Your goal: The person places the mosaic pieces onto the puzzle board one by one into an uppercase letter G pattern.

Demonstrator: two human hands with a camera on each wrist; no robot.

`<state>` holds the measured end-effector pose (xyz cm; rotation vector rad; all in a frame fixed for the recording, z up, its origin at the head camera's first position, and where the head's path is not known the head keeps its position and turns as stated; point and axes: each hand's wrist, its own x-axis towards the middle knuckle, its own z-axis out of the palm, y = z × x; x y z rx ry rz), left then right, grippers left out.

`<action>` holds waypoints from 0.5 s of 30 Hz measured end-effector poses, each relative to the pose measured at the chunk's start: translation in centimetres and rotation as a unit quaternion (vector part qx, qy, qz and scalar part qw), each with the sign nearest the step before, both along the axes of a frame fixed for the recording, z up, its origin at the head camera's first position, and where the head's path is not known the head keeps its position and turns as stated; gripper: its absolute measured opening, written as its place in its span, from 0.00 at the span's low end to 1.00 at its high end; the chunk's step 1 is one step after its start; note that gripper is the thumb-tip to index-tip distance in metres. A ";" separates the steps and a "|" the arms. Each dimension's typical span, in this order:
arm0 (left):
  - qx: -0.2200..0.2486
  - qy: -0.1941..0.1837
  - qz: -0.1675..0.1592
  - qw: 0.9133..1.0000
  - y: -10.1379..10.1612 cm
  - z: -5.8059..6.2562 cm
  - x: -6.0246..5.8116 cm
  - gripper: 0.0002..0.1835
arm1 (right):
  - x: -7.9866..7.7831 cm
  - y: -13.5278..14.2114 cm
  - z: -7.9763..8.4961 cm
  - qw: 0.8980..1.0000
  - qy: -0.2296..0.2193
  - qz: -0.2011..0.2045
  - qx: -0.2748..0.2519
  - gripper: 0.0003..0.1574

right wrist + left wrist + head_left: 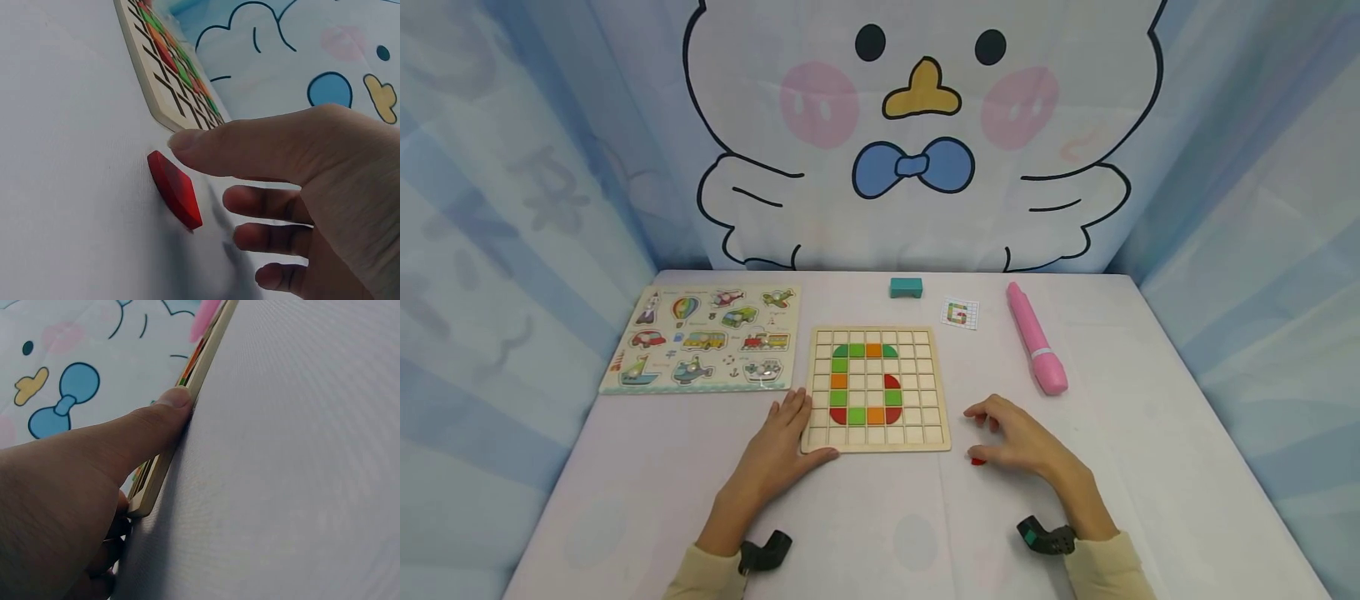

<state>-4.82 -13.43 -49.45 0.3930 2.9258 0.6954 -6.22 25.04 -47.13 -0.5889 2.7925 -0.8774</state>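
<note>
A square wooden grid board lies mid-table, with green, orange and red pieces set in some of its cells. My left hand rests at its near left corner, fingers along the left side and thumb on the front edge; the left wrist view shows the thumb touching that edge. Right of the board, my right hand holds nothing, its fingers bent and apart. Close by the right thumb, a red piece with one curved side lies on the table. In the head view the hand partly covers this red piece.
A vehicle picture puzzle board lies at the left. Behind the grid board are a teal block and a small pattern card. A pink wand-like object lies at the right. A printed curtain rises behind the table.
</note>
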 end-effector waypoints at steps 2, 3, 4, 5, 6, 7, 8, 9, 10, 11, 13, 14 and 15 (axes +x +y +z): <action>-0.001 -0.001 -0.001 1.000 0.0 0.0 0.0 0.54 | 0.2 0.3 -0.1 1.000 -0.013 0.009 -0.001 0.28; -0.001 -0.002 -0.001 1.000 0.0 -0.1 0.0 0.54 | 0.2 0.4 -0.2 1.000 -0.021 0.013 -0.004 0.28; -0.001 -0.002 0.000 1.000 -0.1 -0.1 0.0 0.53 | 0.3 0.5 -0.2 0.999 -0.027 0.017 -0.009 0.27; -0.001 -0.002 0.000 1.000 -0.1 -0.1 -0.1 0.53 | 0.3 0.6 -0.2 0.999 -0.031 0.021 -0.012 0.26; -0.001 -0.002 0.000 1.000 -0.1 -0.2 -0.1 0.53 | 0.4 0.6 -0.1 0.999 -0.036 0.022 -0.016 0.25; -0.001 -0.003 0.000 1.000 -0.1 -0.2 -0.1 0.54 | 0.4 0.7 -0.1 0.999 -0.036 0.025 -0.019 0.23; -0.001 -0.002 0.000 1.000 -0.1 -0.2 -0.1 0.53 | 0.4 0.7 -0.1 0.999 -0.036 0.025 -0.022 0.21; 0.000 -0.001 -0.001 1.000 -0.1 -0.2 -0.1 0.53 | 0.4 0.7 0.0 0.999 -0.036 0.025 -0.023 0.20; 0.000 0.000 -0.002 1.000 -0.1 -0.2 -0.1 0.53 | 0.4 0.6 0.0 0.999 -0.035 0.024 -0.022 0.18; 0.001 0.000 -0.002 1.000 -0.1 -0.2 -0.1 0.53 | 0.4 0.6 0.0 0.999 -0.033 0.024 -0.021 0.17; 0.002 0.001 -0.003 1.000 -0.1 -0.2 -0.1 0.53 | 0.4 0.6 0.0 0.999 -0.029 0.025 -0.018 0.15; 0.002 0.001 -0.003 1.000 -0.1 -0.2 -0.1 0.53 | 0.3 0.5 0.0 0.999 -0.030 0.023 -0.017 0.14; 0.002 0.001 -0.002 1.000 -0.1 -0.2 -0.1 0.53 | 0.3 0.5 0.1 0.999 -0.029 0.025 -0.017 0.13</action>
